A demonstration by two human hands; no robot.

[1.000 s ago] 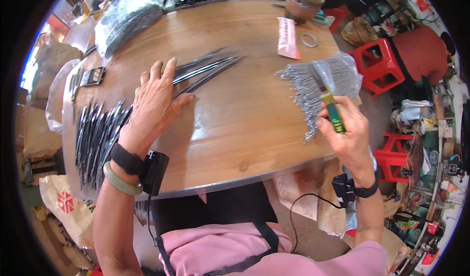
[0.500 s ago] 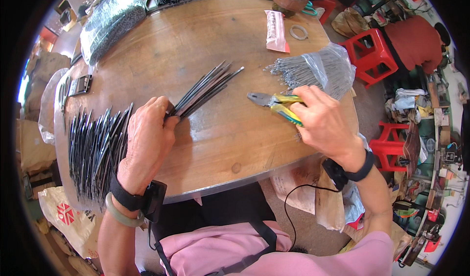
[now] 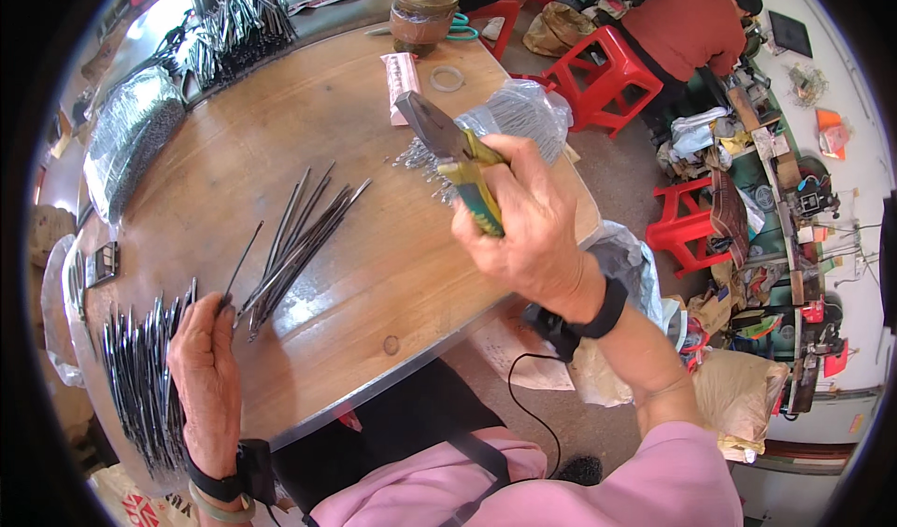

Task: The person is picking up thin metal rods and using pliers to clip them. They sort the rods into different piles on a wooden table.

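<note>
Between its pinched thumb and fingers, my left hand (image 3: 206,368) holds a single thin black rod (image 3: 245,261), its free end pointing up and away. Just right of that rod, a small loose bundle of black rods (image 3: 297,256) lies on the table. A dense row of similar rods (image 3: 140,377) sits at the left edge, beside my left wrist. My right hand (image 3: 534,223) is wrapped round the yellow-green handles of a pair of pliers (image 3: 434,130), raised above the table with the grey jaws up and to the left.
Thin metal pieces in a clear plastic bag (image 3: 523,111) lie beyond my right hand. Nearby are a pink packet (image 3: 401,90), a tape ring (image 3: 447,78) and a lidded jar (image 3: 422,18). A plastic-wrapped bundle (image 3: 135,144) lies far left. Red stools (image 3: 607,83) and another person (image 3: 687,27) are at right.
My left hand has let go of the bundle, which now lies on the table, and pinches one rod. The pliers have been lifted, their jaws turned upward. The view has shifted.
</note>
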